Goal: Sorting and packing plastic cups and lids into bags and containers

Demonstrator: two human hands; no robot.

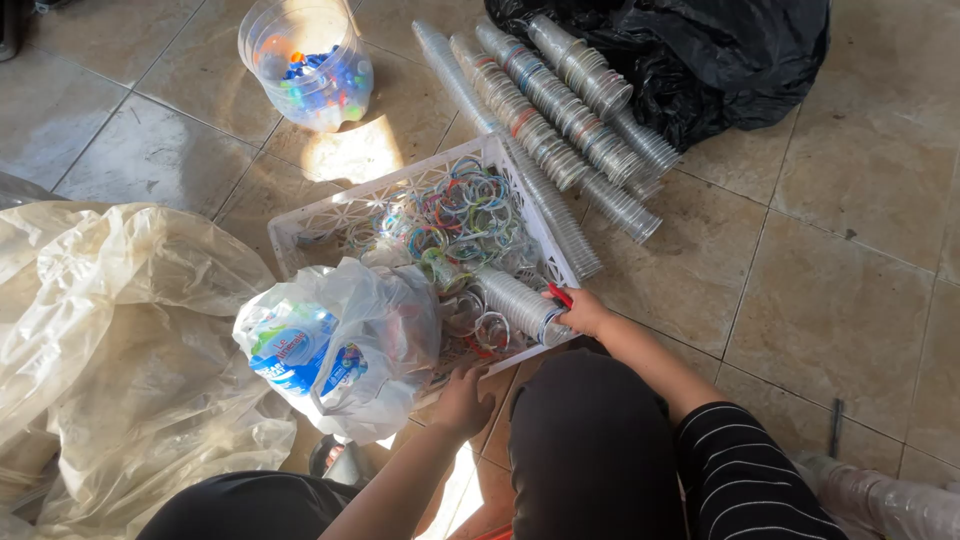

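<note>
Two hands: right hand holds ribbed clear cups (stacked).

It looks like a home recycling-sorting spot on a tiled floor. Stacked clear plastic cups, a tub of bottle caps and bulging plastic sacks lie around.

Glossy beige ceramic floor tiles with dark grout lines fill the scene, and a bright patch of sunlight falls across them.

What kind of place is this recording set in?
Probably a home or small workshop floor used for sorting plastic waste: tiled floor, long stacks of clear cups, a white crate of coloured rings, and a tub of caps.
</note>
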